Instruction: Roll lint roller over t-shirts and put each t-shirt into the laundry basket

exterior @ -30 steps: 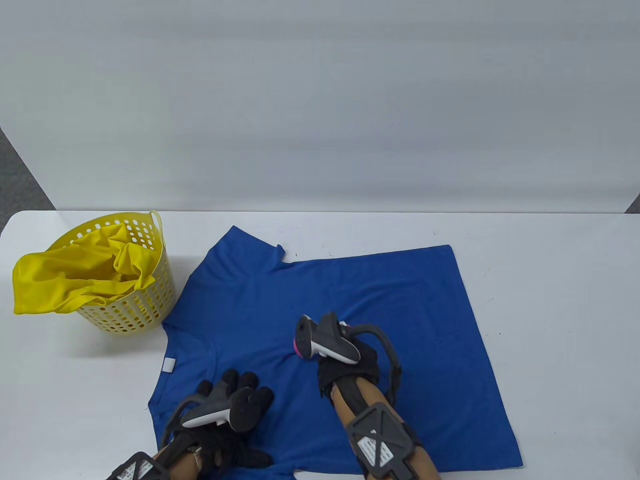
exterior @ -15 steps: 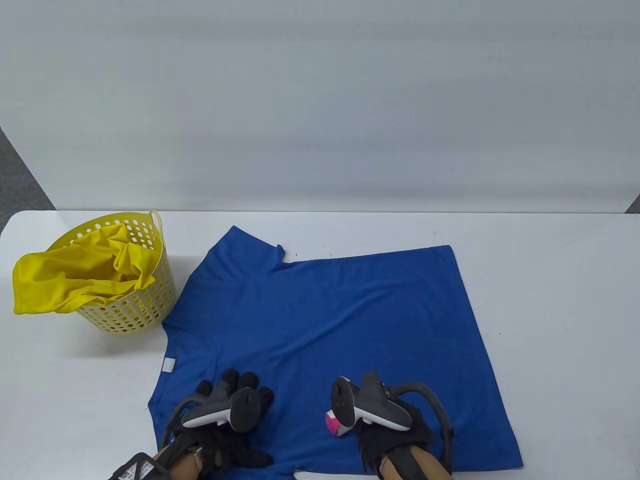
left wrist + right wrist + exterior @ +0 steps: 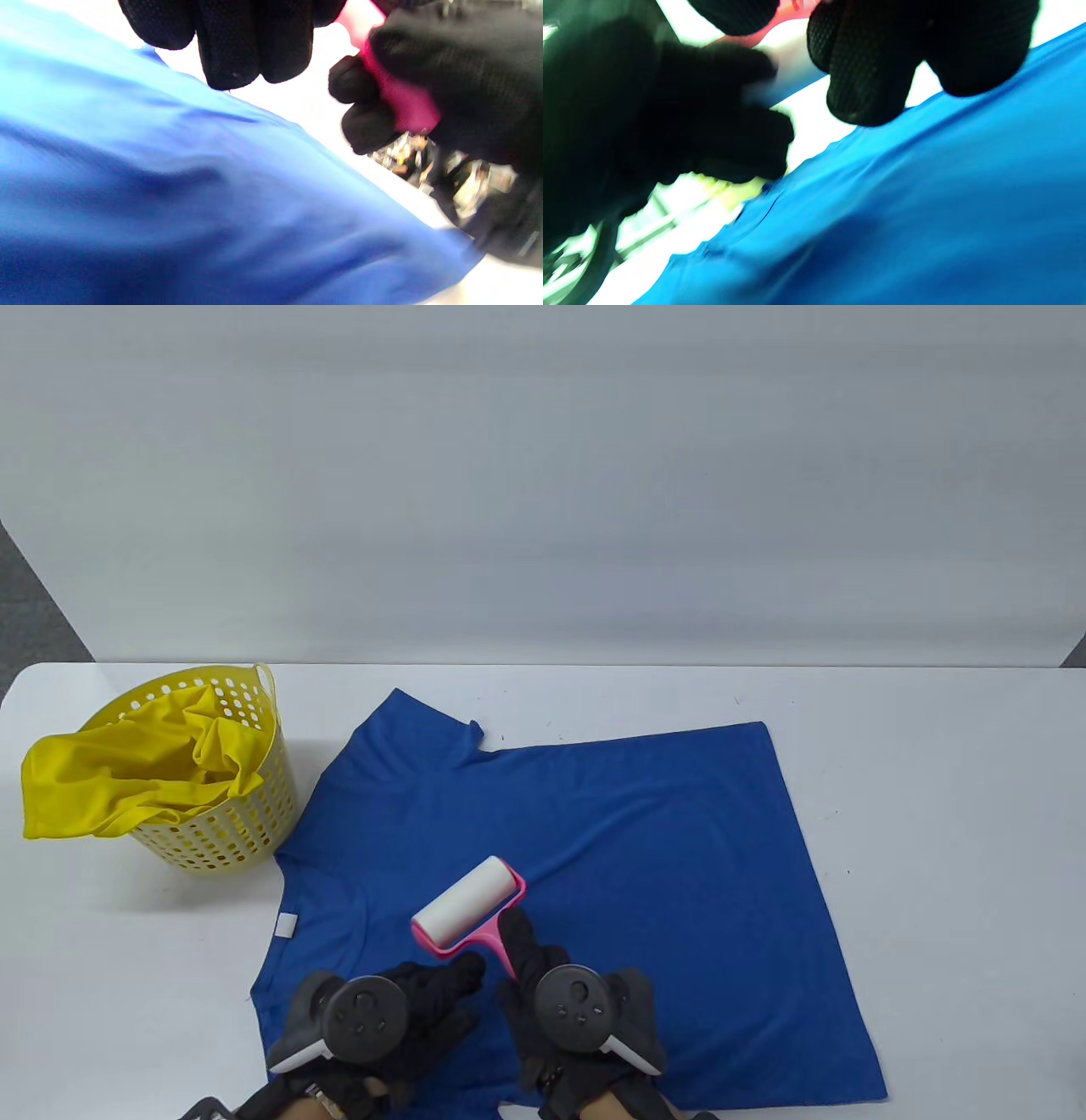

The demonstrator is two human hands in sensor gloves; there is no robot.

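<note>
right hand (image 3: 543, 984) has its grip curled round the pink roller (image 3: 469, 906) handle, left hand (image 3: 424, 997) relaxed on the blue shirt (image 3: 645, 831). roller's on the shirt, spread on the worktop, so it looks mid-rolling. next up: more passes, then into the basket (image 3: 246, 814).

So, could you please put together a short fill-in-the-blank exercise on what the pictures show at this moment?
1. The lint roller is held by the person's ____ hand.
2. The t-shirt lying flat on the table is ____.
3. The yellow t-shirt hangs over the rim of the ____.
4. The lint roller's frame and handle are ____.

Missing words: right; blue; laundry basket; pink
</note>
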